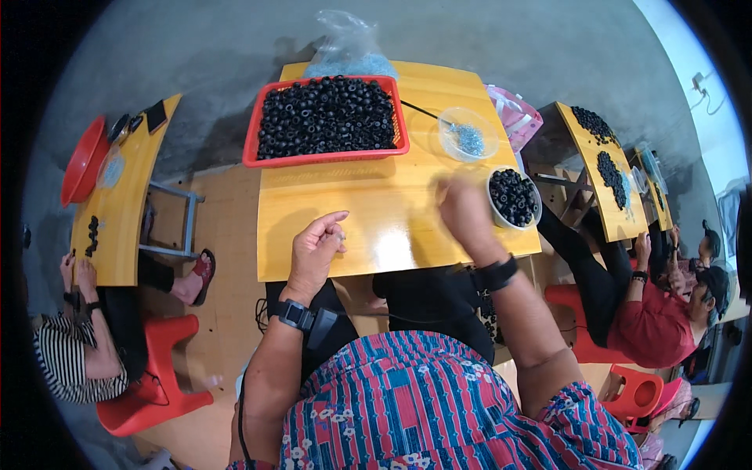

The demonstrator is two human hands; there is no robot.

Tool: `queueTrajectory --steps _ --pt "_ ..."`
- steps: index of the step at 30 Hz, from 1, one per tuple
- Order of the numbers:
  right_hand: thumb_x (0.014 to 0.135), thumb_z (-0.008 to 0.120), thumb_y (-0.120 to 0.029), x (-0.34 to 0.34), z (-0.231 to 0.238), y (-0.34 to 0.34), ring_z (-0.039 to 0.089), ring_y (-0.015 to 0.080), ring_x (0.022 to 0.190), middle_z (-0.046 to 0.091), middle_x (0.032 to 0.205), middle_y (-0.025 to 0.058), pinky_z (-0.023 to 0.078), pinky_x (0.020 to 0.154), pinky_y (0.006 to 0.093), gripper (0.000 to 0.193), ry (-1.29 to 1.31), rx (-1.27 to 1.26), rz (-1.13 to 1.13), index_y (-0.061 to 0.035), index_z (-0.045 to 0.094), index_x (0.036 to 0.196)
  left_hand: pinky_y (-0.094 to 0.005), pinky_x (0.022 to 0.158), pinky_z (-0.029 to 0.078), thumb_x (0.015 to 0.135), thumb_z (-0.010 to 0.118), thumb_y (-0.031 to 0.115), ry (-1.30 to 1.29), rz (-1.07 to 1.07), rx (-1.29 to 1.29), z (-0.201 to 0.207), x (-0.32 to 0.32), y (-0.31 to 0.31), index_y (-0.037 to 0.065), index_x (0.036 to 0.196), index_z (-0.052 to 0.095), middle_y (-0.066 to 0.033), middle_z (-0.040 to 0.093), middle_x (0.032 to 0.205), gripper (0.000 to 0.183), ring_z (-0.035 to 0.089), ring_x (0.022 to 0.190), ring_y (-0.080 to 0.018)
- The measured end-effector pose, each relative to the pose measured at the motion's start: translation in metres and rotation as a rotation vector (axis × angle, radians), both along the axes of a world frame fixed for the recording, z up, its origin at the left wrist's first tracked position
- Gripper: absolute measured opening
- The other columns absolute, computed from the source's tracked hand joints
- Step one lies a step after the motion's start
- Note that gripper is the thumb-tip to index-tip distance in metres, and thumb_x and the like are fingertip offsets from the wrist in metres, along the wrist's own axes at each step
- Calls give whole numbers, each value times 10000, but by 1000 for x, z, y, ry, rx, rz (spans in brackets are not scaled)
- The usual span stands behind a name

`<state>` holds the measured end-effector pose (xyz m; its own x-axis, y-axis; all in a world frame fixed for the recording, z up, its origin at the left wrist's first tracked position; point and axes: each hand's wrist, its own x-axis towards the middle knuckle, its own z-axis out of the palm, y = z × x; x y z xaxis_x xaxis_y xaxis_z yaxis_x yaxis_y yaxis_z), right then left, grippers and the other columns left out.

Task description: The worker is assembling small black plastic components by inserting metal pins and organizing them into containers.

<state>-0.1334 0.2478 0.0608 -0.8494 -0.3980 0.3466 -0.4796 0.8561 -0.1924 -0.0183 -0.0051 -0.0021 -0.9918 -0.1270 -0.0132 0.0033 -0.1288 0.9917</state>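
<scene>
My left hand (pixel 315 249) hovers over the near edge of the yellow table (pixel 345 188). Its fingers are curled, with the index finger reaching out; a small pale spot shows at the fingertips, too small to name. My right hand (pixel 464 205) is smeared by motion, so its fingers cannot be read. It is just left of a white round tub (pixel 536 222) that holds black ring-shaped parts (pixel 513 196). Beyond it, a clear bowl (pixel 446 149) contains light blue small pieces (pixel 469 139). A red basket (pixel 329 162) full of the same black parts (pixel 325 117) stands at the far left.
Behind the basket is a clear plastic bag (pixel 348 47) with blue pieces. A thin black rod (pixel 419 110) leans toward the bowl. A pink bag (pixel 517 117) hangs beyond the right edge. People work at side tables (pixel 125 211) left and right, on red stools (pixel 160 376).
</scene>
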Motion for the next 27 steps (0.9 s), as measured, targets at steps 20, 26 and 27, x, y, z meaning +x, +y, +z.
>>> queueTrajectory --steps 20,26,27 --pt "756 659 -100 -43 -33 -22 641 323 808 659 826 163 511 744 412 168 -295 -529 -68 -20 683 902 -225 697 513 900 561 7 -50 39 -37 4 2 -4 -20 1207 598 0 552 878 310 539 754 -68" --pt "794 647 -66 -111 -51 -61 622 355 915 638 975 198 499 821 432 303 -305 -492 -152 -27 637 1094 -231 698 515 907 586 24 -19 39 -6 0 0 -3 -19 1190 603 -3 547 881 287 536 765 -66" --pt "801 646 -71 -119 -55 -66 620 359 929 635 985 200 498 827 432 305 -279 -489 -181 -21 631 1101 -230 694 510 913 585 40 -23 38 -14 0 0 -2 -23 1197 594 -1 549 880 291 545 753 -71"
